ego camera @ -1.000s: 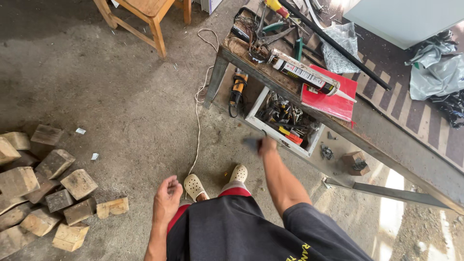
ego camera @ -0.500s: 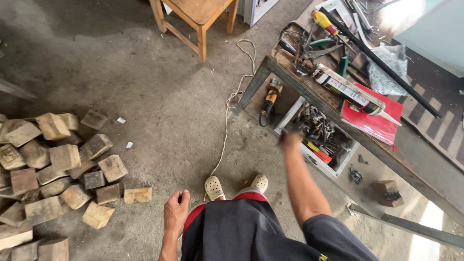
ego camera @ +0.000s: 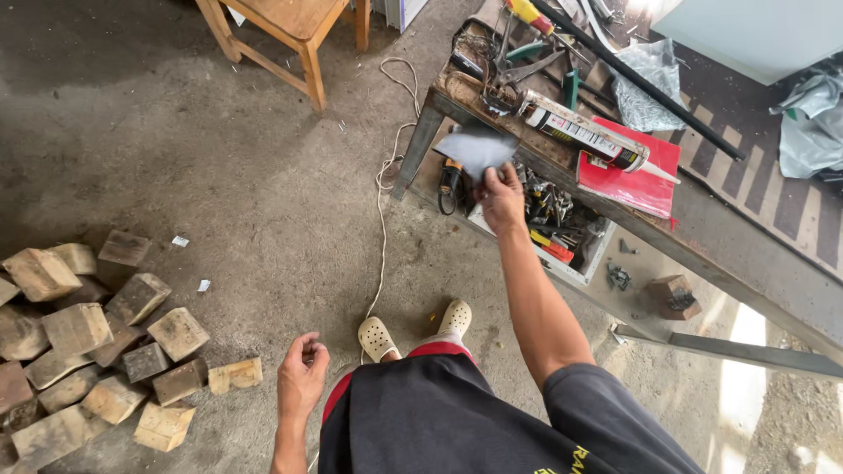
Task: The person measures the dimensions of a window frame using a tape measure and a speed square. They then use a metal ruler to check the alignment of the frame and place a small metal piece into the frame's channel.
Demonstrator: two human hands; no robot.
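Observation:
My right hand [ego camera: 500, 197] is raised in front of the metal workbench [ego camera: 562, 162] and grips a grey sheet [ego camera: 477, 149], like sandpaper, by its lower edge. The sheet hangs just below the bench's front edge. My left hand [ego camera: 301, 373] is low at my side with fingers loosely curled and nothing in it, near the wooden blocks [ego camera: 97, 342]. Below me I see my two pale clogs [ego camera: 413, 329] on the concrete floor.
On the bench lie a sealant tube [ego camera: 584, 136], a red book [ego camera: 634, 175], a black rod and several tools. A white box of tools [ego camera: 553, 224] sits under it. A white cord [ego camera: 386, 175] crosses the floor. A wooden stool [ego camera: 290, 35] stands at the back.
My right hand has come up from the tool box under the bench, now holding the grey sheet. The view has shifted, so the bench appears closer.

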